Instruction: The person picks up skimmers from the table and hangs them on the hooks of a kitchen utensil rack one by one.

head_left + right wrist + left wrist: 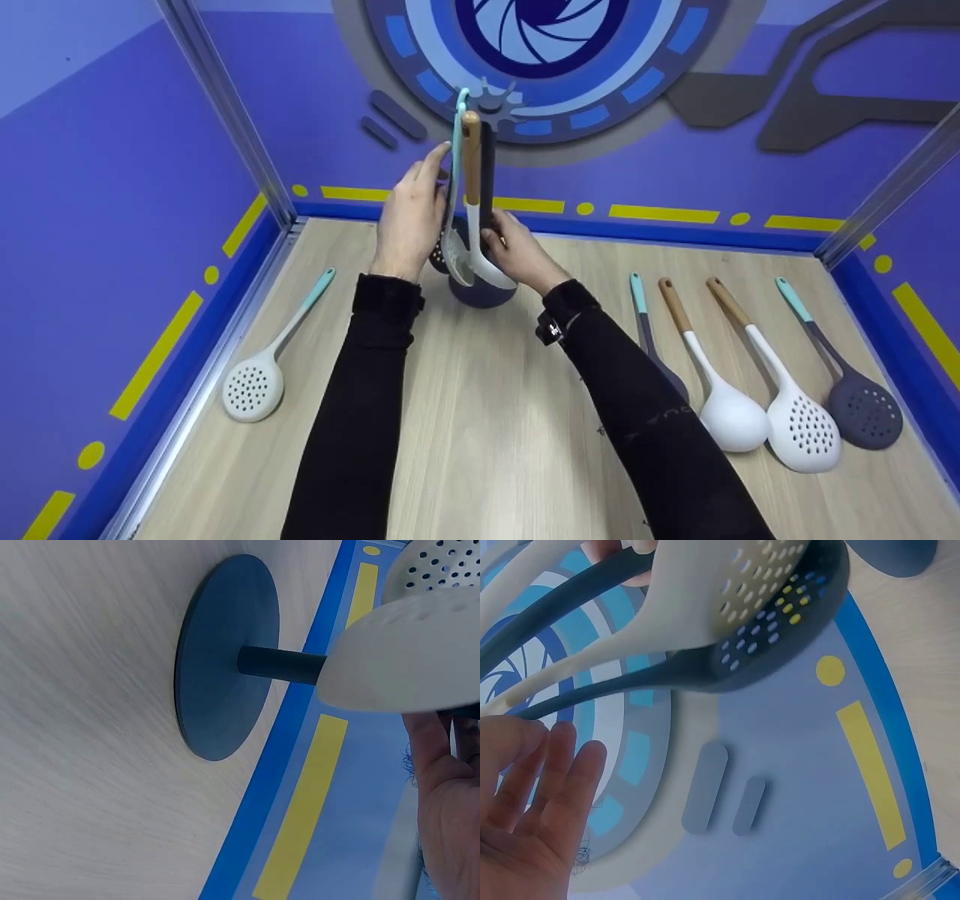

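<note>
A dark utensil stand (pixel 225 660), with a round base and upright post, stands on the table near the back wall. Several utensils hang from its top, among them a white ladle (pixel 491 276) with a wooden handle. Beside it hangs a pale skimmer (pixel 682 600), and a dark skimmer (pixel 697 669) is at the left. My left hand (pixel 411 214) appears to pinch the dark skimmer's handle between thumb and index finger, the other fingers loosely extended. Behind the ladle, my right hand (pixel 519 251) grips the post; part of that grip is hidden.
A pale skimmer with a mint handle (pixel 253 388) lies at the left. At the right lie a white ladle (pixel 735 416), a white skimmer (pixel 804 431), a dark skimmer (pixel 866 409) and a dark utensil (pixel 655 349) partly hidden by my sleeve. Blue walls (pixel 375 45) enclose the table.
</note>
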Motion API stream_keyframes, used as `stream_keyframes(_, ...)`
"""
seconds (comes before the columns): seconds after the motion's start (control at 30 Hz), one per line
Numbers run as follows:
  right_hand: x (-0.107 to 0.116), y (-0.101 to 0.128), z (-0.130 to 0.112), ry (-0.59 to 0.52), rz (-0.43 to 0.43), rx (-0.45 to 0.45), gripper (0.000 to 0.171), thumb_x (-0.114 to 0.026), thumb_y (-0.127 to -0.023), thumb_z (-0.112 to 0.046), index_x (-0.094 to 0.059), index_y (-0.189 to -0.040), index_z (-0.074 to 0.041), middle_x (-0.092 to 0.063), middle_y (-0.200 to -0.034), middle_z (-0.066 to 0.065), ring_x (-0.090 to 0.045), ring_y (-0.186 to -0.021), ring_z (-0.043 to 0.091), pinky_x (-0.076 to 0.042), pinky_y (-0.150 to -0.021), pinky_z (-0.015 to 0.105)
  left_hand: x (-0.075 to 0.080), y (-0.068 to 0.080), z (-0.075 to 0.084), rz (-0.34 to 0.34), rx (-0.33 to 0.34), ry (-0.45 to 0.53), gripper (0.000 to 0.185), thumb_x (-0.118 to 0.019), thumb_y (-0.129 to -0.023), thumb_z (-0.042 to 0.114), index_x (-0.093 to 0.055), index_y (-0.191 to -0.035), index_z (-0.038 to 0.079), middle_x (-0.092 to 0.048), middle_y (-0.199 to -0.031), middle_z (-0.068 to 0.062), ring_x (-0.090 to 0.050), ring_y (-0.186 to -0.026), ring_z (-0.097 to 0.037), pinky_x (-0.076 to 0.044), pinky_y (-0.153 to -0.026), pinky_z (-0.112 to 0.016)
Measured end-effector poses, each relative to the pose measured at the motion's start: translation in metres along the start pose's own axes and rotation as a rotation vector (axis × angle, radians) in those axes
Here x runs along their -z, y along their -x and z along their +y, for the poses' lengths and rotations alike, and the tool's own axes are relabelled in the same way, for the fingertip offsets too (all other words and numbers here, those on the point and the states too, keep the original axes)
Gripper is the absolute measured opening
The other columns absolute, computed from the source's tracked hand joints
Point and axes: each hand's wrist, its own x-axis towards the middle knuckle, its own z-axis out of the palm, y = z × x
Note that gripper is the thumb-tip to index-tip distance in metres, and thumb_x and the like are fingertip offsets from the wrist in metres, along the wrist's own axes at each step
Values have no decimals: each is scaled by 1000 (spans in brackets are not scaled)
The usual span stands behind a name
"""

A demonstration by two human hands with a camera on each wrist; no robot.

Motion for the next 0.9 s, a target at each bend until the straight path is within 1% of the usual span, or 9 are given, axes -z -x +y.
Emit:
stream_keyframes(0.13,0,0,0,14,2,4,38,-51,-124,-8,-59,-159,2,-67,-149,27,-71,-139,40,-57,-124,55,0,1,-1,-3,-1,-3,60,-62,-121,8,-50,-178,19,-77,-145,-16,-80,-125,-40,-68,-107,-52)
stream_keyframes(0.23,1,0,-1,13,0,-3,37,-51,-124,-9,-59,-159,2,-68,-147,26,-70,-134,38,-58,-121,55,0,2,-1,-7,2,-9,60,-62,-121,8,-50,-178,19,-77,-144,-15,-80,-124,-39,-69,-106,-51)
stream_keyframes(0.37,1,1,-1,14,0,-5,36,-51,-124,-9,-59,-158,1,-68,-145,25,-69,-130,36,-57,-118,54,0,3,-2,-8,8,-3,60,-63,-121,7,-51,-178,18,-77,-145,-15,-80,-126,-38,-69,-108,-50)
stream_keyframes(0.57,1,1,-2,40,2,7,32,-50,-124,-8,-59,-152,2,-67,-143,25,-68,-131,37,-56,-120,55,-3,8,-6,-23,29,7,60,-64,-120,8,-50,-178,17,-76,-147,-18,-79,-130,-37,-69,-107,-51)
stream_keyframes(0.67,1,1,-3,38,5,9,32,-50,-123,-7,-60,-153,3,-67,-145,26,-68,-134,38,-56,-123,56,-4,12,-7,-33,45,1,58,-63,-121,11,-50,-178,17,-75,-148,-19,-79,-129,-37,-69,-106,-52)
stream_keyframes(0.9,0,-1,-1,32,16,5,35,-51,-123,-7,-60,-155,3,-68,-148,27,-69,-140,40,-55,-127,56,-6,19,-11,-46,58,-23,57,-64,-121,14,-52,-177,17,-73,-151,-18,-78,-132,-38,-67,-112,-52)
